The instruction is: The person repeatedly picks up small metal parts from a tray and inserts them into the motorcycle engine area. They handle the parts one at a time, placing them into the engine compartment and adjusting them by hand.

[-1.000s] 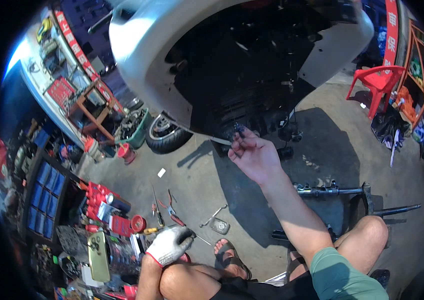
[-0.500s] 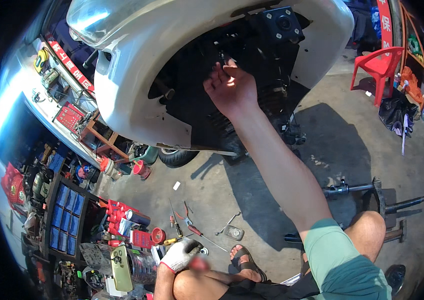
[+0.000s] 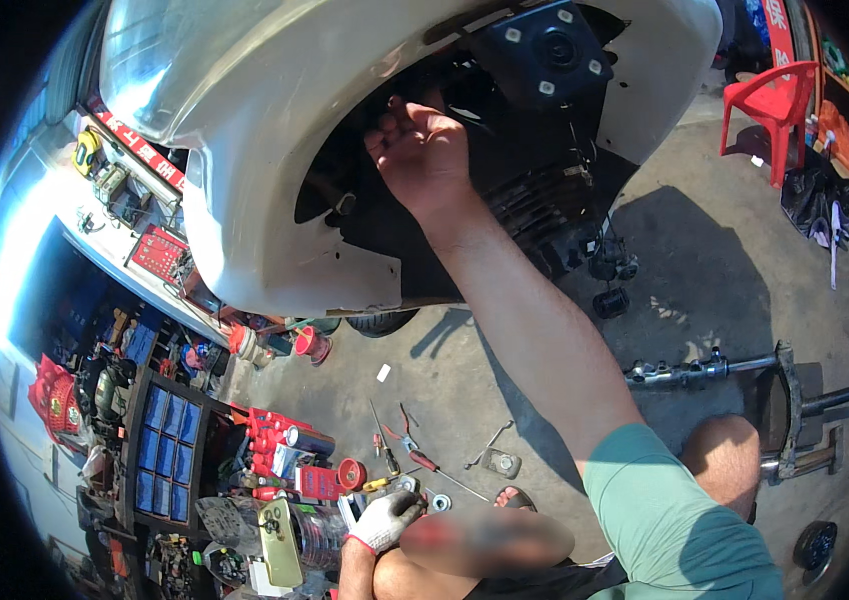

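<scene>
My right hand (image 3: 425,150) reaches up into the dark wheel arch of a raised white car (image 3: 275,150). Its fingers curl around something in the shadow, and what they grip is hidden. A black square hub part with bolts (image 3: 545,45) sits just right of the hand. Low in the view, my left hand (image 3: 385,520) wears a white and red glove and rests on my knee, holding nothing. Screwdrivers and pliers (image 3: 395,445) lie on the concrete just above it.
A long metal shaft on a stand (image 3: 705,372) lies on the floor at right. A red plastic chair (image 3: 780,100) stands at the upper right. Left of my knee are red cans (image 3: 275,440), a blue parts organiser (image 3: 160,450) and a phone (image 3: 280,540).
My right hand has risen from below the car's underside up into the wheel arch. The view has tilted up and closer to the car. The gloved left hand stays on my knee.
</scene>
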### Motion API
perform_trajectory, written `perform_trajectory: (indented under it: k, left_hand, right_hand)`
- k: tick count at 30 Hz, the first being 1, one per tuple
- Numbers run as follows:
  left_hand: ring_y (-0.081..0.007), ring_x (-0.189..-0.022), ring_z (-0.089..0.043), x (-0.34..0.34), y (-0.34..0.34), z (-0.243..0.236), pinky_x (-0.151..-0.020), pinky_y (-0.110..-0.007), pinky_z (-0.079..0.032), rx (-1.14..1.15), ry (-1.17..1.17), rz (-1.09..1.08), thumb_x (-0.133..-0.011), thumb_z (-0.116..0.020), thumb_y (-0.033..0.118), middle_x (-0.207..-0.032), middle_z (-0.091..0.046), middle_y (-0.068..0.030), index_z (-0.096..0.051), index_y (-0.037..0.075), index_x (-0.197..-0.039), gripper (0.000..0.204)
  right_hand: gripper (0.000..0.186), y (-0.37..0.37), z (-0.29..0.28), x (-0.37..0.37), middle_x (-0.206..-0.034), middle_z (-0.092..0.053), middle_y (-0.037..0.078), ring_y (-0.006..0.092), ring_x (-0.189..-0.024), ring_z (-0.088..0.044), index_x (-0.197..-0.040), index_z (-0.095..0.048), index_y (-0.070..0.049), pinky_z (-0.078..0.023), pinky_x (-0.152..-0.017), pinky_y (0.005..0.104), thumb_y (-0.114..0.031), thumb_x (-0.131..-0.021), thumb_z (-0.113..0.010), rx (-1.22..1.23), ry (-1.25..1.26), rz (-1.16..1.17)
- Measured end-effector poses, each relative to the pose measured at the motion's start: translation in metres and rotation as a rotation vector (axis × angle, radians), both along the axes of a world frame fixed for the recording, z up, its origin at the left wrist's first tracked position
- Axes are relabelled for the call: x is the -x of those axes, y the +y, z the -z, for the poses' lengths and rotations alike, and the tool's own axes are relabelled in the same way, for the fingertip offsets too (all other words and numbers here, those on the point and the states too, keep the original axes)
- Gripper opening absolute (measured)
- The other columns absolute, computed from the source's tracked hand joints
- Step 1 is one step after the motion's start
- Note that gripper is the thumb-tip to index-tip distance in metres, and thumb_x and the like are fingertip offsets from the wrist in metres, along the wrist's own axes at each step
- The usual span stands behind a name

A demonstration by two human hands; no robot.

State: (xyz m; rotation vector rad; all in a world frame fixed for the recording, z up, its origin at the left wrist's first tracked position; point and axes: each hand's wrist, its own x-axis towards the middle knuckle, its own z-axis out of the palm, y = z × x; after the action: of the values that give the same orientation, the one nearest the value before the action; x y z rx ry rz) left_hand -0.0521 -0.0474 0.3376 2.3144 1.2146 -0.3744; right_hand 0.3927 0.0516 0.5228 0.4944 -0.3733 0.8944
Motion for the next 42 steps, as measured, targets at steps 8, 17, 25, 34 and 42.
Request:
perform_trajectory:
  k: [8, 17, 25, 34, 42]
  left_hand:
    - [-0.0356, -0.108, -0.067, -0.011, -0.004, -0.011, -0.094, -0.041, -0.052, -0.002, 0.052, -0.002, -0.098, -0.062, 0.034, -0.113, -0.072, -0.0183, -0.071, 0.007, -0.116, 0.034]
    - [-0.0354, -0.109, -0.066, -0.010, -0.004, -0.011, -0.094, -0.041, -0.052, 0.005, 0.037, -0.015, -0.099, -0.061, 0.033, -0.113, -0.071, -0.0182, -0.071, 0.006, -0.116, 0.034]
    - [-0.0351, -0.108, -0.067, -0.017, -0.007, -0.017, -0.094, -0.041, -0.052, -0.007, 0.068, -0.030, -0.098, -0.062, 0.033, -0.113, -0.072, -0.0183, -0.071, 0.007, -0.116, 0.033]
    - [-0.0350, -0.108, -0.067, -0.012, -0.005, -0.012, -0.094, -0.041, -0.052, -0.012, 0.055, -0.030, -0.098, -0.062, 0.032, -0.113, -0.072, -0.0183, -0.071, 0.007, -0.118, 0.034]
    - [-0.0350, -0.107, -0.067, -0.020, -0.008, -0.021, -0.094, -0.041, -0.052, -0.042, 0.045, 0.024, -0.098, -0.062, 0.031, -0.111, -0.072, -0.0183, -0.071, 0.006, -0.116, 0.032]
  right_hand:
    - [0.011, 0.013, -0.015, 0.008, -0.103, -0.069, 0.002, 0.0220, -0.089, -0.061, -0.091, -0.065, -0.013, -0.048, -0.087, 0.0443, -0.011, -0.083, -0.057, -0.035, 0.086, -0.039]
    - [0.036, 0.007, -0.026, 0.016, -0.111, -0.064, 0.002, 0.0210, -0.091, -0.059, -0.118, -0.059, -0.016, -0.047, -0.083, 0.0444, -0.011, -0.083, -0.054, 0.036, 0.076, 0.079]
    - [0.074, 0.007, -0.027, 0.018, -0.107, -0.062, 0.001, 0.0171, -0.086, -0.060, -0.153, -0.029, -0.028, -0.050, -0.076, 0.0406, -0.006, -0.086, -0.052, 0.125, -0.008, 0.133]
    - [0.075, -0.004, -0.041, 0.022, -0.090, -0.061, 0.001, 0.0128, -0.077, -0.060, -0.154, -0.025, -0.016, -0.051, -0.065, 0.0302, 0.001, -0.087, -0.052, 0.318, -0.067, 0.259]
    - [0.061, 0.013, -0.038, 0.011, -0.088, -0.058, 0.002, 0.0110, -0.074, -0.057, -0.143, -0.038, -0.007, -0.050, -0.063, 0.0278, -0.002, -0.085, -0.055, 0.598, -0.297, 0.550]
